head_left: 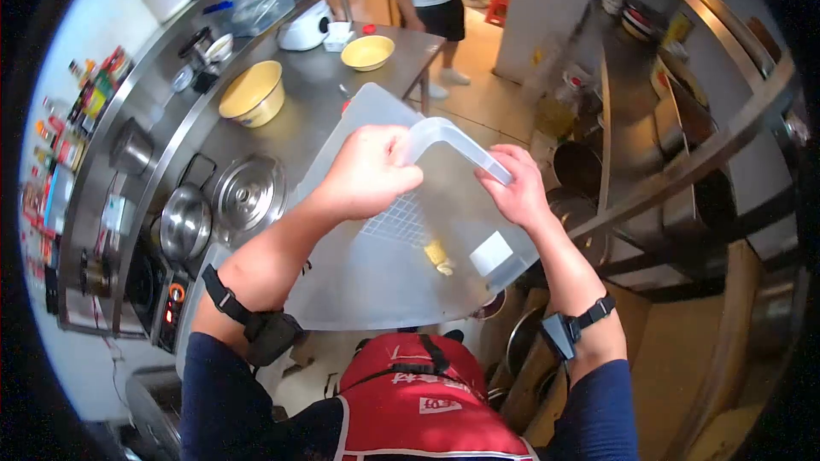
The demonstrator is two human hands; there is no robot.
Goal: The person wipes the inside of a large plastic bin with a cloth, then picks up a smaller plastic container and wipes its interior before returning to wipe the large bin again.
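Both hands hold a clear plastic container (468, 152) with a rounded rim, tilted over a large translucent plastic sheet (342, 290). My left hand (371, 172) is curled closed at the container's left end. At the right end, my right hand (518, 186) grips the rim between thumb and fingers. A white label (491, 253) shows low on the right. Small pale-yellow pieces (438, 258) appear below the hands; I cannot tell if they lie inside the container or under it. A grid pattern (397, 220) shows through near my left hand.
On the steel counter (312, 85) stand a deep yellow basin (254, 96) and a shallower yellow bowl (368, 53). To the left are a steel lid (248, 191), a pan (185, 222) and a lit cooker panel (171, 303). Another person (431, 0) stands beyond. Metal shelving (683, 175) runs along the right.
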